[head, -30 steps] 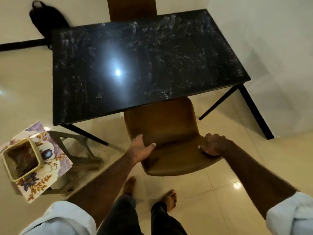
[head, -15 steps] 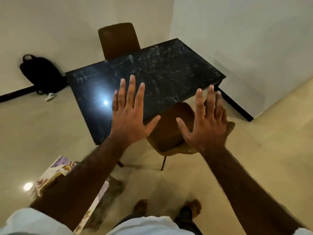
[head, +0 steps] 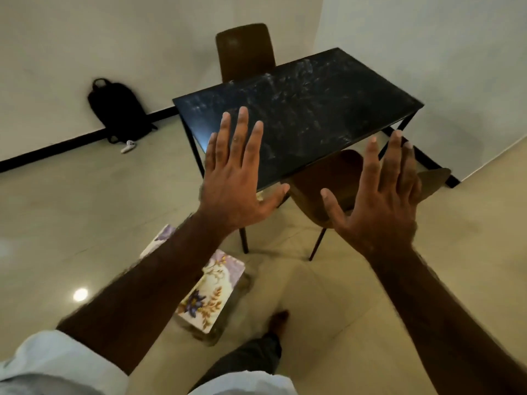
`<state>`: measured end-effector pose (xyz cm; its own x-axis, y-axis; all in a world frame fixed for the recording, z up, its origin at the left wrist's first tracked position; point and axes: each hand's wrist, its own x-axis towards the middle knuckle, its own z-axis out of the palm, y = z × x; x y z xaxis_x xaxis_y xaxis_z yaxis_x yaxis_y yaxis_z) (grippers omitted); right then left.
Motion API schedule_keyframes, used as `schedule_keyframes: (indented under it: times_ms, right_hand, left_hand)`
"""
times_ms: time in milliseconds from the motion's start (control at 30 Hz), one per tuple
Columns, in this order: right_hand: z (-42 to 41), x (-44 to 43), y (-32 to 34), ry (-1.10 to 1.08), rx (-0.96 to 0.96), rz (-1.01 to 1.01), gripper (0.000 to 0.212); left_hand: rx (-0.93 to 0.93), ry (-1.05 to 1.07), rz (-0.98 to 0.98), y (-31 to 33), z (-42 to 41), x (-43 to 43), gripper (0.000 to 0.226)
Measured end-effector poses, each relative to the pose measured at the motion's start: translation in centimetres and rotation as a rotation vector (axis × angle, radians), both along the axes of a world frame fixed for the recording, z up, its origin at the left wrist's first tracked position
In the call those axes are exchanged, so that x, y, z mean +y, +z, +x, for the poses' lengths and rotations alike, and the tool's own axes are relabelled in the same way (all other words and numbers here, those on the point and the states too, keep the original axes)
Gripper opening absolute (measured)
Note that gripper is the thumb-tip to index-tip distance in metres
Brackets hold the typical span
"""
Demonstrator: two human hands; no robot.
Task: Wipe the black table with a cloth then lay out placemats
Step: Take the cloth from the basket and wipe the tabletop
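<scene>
The black table (head: 308, 109) stands against the right wall, its glossy top streaked with pale smears. Nothing lies on it. My left hand (head: 236, 181) is raised in front of me, palm away, fingers spread, holding nothing. My right hand (head: 379, 201) is raised the same way beside it, also empty. Both hands are in the air, well short of the table. A floral patterned item (head: 211, 295), cream with purple flowers, rests on a low stool beneath my left forearm. No cloth shows in view.
A brown chair (head: 322, 192) is tucked under the table's near side, and another brown chair (head: 245, 52) stands at the far side. A black backpack (head: 117, 109) leans on the back wall with a small white object (head: 128, 146) beside it. My bare foot (head: 278, 320) is on the tiled floor.
My hands let go of the near chair and rose open in front of me. I have stepped back, so the table appears farther away and the floral item is now under my left arm.
</scene>
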<state>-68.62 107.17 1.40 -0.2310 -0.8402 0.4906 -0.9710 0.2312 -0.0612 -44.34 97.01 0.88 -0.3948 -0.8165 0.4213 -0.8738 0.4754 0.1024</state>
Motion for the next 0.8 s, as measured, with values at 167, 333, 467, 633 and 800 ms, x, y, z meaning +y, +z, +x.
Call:
schedule_keyframes:
  times_ms: [167,333,467,633,800]
  right_hand:
    - [9.5,3.8,-1.9,-0.048,-0.06,0.004,0.11]
    - [17.5,4.9,-2.5,-0.074,-0.086,0.024,0.111]
    - [23.7,3.3,-3.1,-0.12,-0.089,0.047,0.112]
    - [33.5,-0.2,-3.7,-0.199,-0.092,0.017,0.111]
    - [44.0,-5.0,-3.2,-0.263,-0.117,0.007,0.11]
  left_hand:
    - [-0.095,-0.046,0.001,-0.8,8.8,3.0,0.12]
    - [-0.108,-0.079,0.025,-0.4,16.6,2.7,0.12]
    - [-0.147,-0.097,0.073,-0.8,23.5,-0.1,0.12]
    - [-0.198,-0.165,0.063,-1.0,34.7,-5.1,0.121]
    - [-0.216,-0.216,0.045,0.3,45.3,-10.8,0.119]
